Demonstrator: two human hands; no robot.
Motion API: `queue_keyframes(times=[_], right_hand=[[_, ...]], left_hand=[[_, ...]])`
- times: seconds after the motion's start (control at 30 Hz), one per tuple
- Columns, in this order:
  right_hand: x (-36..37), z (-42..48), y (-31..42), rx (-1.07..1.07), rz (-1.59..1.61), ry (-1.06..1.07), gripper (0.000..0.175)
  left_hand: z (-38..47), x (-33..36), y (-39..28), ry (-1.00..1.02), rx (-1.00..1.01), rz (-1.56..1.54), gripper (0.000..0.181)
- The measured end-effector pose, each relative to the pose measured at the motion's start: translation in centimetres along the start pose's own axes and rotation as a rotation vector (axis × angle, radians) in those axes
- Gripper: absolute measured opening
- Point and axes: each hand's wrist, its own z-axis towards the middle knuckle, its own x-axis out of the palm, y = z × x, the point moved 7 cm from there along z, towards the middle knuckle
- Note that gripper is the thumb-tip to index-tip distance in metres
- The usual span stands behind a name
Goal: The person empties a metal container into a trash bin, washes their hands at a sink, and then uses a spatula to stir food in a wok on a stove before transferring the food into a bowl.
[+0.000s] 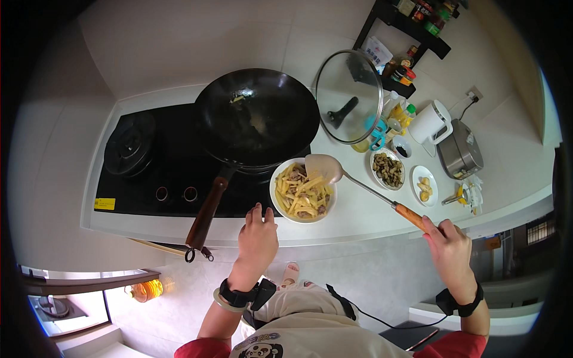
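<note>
My right hand (449, 241) is closed around the wooden handle of a metal wok spatula (368, 188). The spatula's blade rests on the food at the upper right of a white bowl (278, 210), which holds yellow strips and browned meat pieces (304, 192). Near the bowl's lower left, my left hand (258, 237) hovers at the counter's front edge, its fingers apart and holding nothing. A black wok (259, 129) stands on the cooktop (147, 179), its wooden handle (207, 212) pointing towards me. Inside it lies a small yellow bit (237, 99).
A glass lid (347, 89) leans upright right of the wok. Farther right are a plate of browned pieces (388, 170), a plate of pale yellow pieces (425, 187), bottles (405, 115), a white kettle (429, 121) and a grey appliance (460, 150). A black shelf (416, 31) hangs above.
</note>
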Motion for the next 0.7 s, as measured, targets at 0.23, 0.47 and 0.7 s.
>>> queue_keyframes(times=[0.23,0.47,0.7], right_hand=[[0.6,-2.9,-0.3,-0.006,-0.098,-0.087,0.044],[1.7,-4.6,0.1,0.050,-0.094,-0.133,0.040],[2.6,-6.0,0.3,0.130,0.002,-0.152,0.039]], left_hand=[[0.6,1.2,-0.9,0.066,0.050,0.024,0.040],[1.0,2.4,-1.7,0.134,0.072,-0.011,0.039],[1.4,1.7,-2.0,0.113,0.114,-0.012,0.038]])
